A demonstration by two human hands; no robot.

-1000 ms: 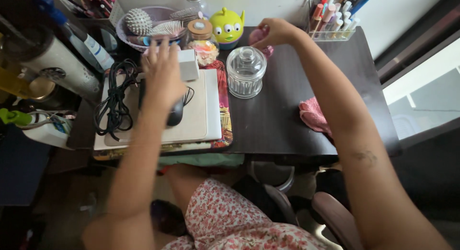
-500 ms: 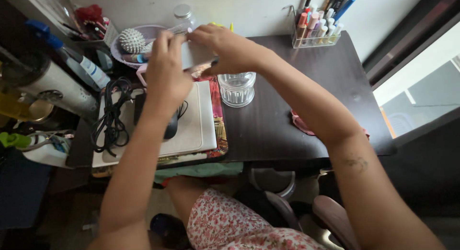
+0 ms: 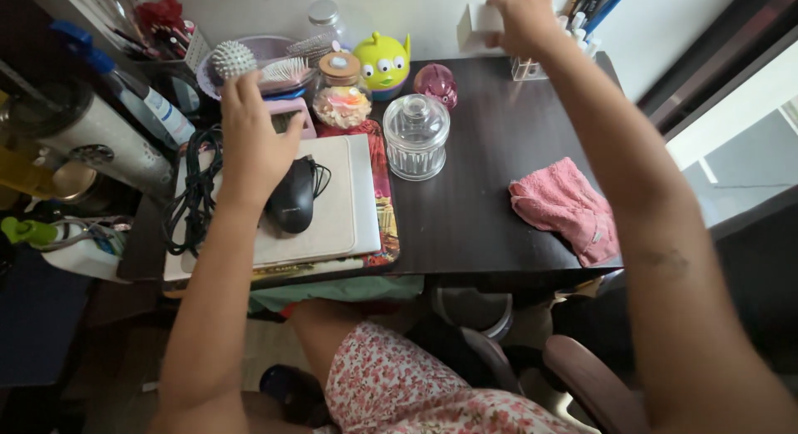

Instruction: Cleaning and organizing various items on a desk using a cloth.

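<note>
R hand (image 3: 525,14) holds white box (image 3: 478,24).

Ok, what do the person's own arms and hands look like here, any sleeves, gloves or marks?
Both arms are bare to the top of the picture's lower edge: no sleeves, gloves, watch or rings visible. The left hand and right hand are ungloved. The right forearm carries a small dark mark, possibly a tattoo, too blurred to read. Below, a floral garment, white with small red flowers.

right hand (image 3: 522,17): fingertips cut off by the top edge
white box (image 3: 476,25): partly covered by that hand
clear pen holder (image 3: 532,68): mostly hidden behind the wrist
cables (image 3: 195,193): partly under the left forearm
</note>
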